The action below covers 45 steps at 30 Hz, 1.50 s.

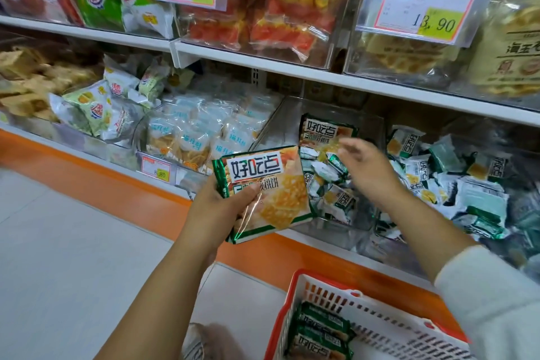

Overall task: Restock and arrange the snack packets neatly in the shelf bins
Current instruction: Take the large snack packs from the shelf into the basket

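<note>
Item: one glossy green-edged square biscuit packet (271,184), gripped at its lower left edge by the left hand (216,207), printed face up, title end tilted away toward the shelf. Destination: clear plastic shelf bin (274,123), lying just beyond and to the right of the grip; the held packet is seen overlapping the bin's front left corner. One matching packet standing upright at the back (324,131) is recorded in that bin, among loose small green-and-white sachets (336,199), too many and too blurred to be counted. The right hand (371,169), fingers spread and holding nothing, is placed over the sachets and is judged the nearer to the bin. Red-and-white plastic basket (295,280): at least two further packets (318,330) stacked.
</note>
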### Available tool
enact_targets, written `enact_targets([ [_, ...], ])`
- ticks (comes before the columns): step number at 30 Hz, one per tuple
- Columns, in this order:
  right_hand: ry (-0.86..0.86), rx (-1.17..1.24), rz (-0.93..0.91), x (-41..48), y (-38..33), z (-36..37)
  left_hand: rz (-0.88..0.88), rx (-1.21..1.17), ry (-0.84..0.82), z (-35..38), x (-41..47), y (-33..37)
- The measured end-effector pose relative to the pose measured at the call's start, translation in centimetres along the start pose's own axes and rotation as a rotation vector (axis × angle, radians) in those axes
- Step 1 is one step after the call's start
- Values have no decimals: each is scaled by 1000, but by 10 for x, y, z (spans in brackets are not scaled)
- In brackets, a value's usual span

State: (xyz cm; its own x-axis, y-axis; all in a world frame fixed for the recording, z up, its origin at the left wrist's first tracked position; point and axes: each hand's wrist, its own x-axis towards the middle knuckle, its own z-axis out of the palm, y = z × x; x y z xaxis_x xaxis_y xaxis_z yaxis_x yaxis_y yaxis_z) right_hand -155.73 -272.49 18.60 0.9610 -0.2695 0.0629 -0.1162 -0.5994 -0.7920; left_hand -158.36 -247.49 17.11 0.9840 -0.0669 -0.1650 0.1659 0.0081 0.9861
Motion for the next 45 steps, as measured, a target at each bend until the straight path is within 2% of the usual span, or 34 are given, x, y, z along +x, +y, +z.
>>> enact_targets([
  [4,25,-297,11,71,16,1,-15,11,12,-10,7,-2],
  [8,-15,-341,140,121,38,13,-46,27,10,-17,14,-5],
  [11,-115,-500,218,141,44,24,-64,29,-8,-22,18,-6],
  [15,-88,-604,244,149,48,24,-67,29,-11,-25,22,-7],
  [19,-75,-588,162,136,43,21,-63,49,-25,-27,21,-5],
  [22,80,-556,-48,102,22,6,-63,52,-56,-30,16,-5],
  [26,172,-366,-254,23,-2,-23,-74,94,-122,-35,3,-8],
  [29,214,-214,-298,-57,-6,-41,-97,146,-200,-41,-12,-14],
  [32,209,10,-154,-139,5,-49,-142,202,-279,-49,-32,-31],
  [34,174,65,-11,-178,27,-49,-193,266,-315,-53,-45,-49],
  [37,5,-35,237,-211,82,-30,-286,333,-306,-56,-64,-79],
  [41,-404,-256,455,-237,182,38,-356,361,-325,-53,-79,-99],
  [43,-507,-270,520,-248,230,72,-359,347,-328,-48,-80,-104],
  [45,-535,-296,560,-255,258,105,-349,321,-339,-43,-79,-105],
])
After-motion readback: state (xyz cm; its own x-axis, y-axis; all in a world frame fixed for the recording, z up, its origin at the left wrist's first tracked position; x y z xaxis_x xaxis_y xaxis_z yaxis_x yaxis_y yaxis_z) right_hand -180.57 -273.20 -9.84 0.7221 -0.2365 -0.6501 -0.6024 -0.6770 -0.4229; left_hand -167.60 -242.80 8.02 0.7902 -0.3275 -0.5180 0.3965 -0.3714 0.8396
